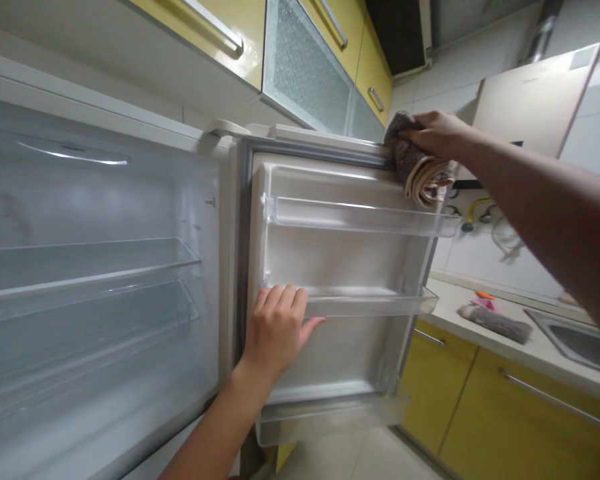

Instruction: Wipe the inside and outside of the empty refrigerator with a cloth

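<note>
A fridge stands open, with its door [350, 267] swung out towards me. My left hand [277, 330] is closed over the edge of the door's middle shelf [370, 303], fingers curled on the rim. My right hand [437, 133] is shut on a bunched brown and cream cloth [420, 170] and presses it against the top right corner of the door. The door's clear upper shelf [360, 217] and its bottom bin [330, 417] hold nothing.
The fridge's inside [95, 267] with glass shelves fills the left. Yellow wall cabinets [330, 40] hang above. To the right run a counter [480, 333] with a grey rag [497, 323], a steel sink [580, 340] and yellow base cabinets [505, 413].
</note>
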### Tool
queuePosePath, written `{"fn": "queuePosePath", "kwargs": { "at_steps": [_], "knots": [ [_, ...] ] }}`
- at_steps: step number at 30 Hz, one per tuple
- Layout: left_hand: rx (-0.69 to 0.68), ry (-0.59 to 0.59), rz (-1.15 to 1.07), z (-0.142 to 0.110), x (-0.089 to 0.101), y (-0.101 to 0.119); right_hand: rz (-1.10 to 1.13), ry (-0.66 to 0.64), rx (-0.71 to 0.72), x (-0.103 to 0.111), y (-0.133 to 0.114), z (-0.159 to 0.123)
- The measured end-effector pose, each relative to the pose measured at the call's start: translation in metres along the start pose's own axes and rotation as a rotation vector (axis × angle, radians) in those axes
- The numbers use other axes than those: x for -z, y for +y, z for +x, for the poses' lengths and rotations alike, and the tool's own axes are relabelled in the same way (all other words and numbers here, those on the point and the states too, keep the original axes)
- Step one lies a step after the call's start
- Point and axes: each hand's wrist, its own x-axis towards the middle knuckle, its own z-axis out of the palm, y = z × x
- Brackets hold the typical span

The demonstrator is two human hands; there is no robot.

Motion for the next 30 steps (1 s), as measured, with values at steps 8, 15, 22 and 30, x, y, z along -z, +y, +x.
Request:
{"fn": "queuePosePath", "kwargs": {
  "at_steps": [8, 15, 22, 30],
  "knots": [
    [-0.016, 0.062, -0.008, 0.0, -0.006, 0.001, 0.134, 0.088, 0.322, -0.011, -0.115, -0.014],
    [0.018, 0.056, -0.035, -0.002, -0.004, 0.004, 0.156, 0.165, 0.657, -0.022, -0.234, -0.022],
    [0.036, 0.052, -0.079, -0.004, 0.0, 0.002, 0.032, 0.249, 1.026, -0.02, -0.266, -0.028],
    [0.068, -0.008, -0.075, -0.006, 0.009, 0.003, -0.017, 0.149, 1.344, -0.016, -0.279, -0.056]
  ]
}}
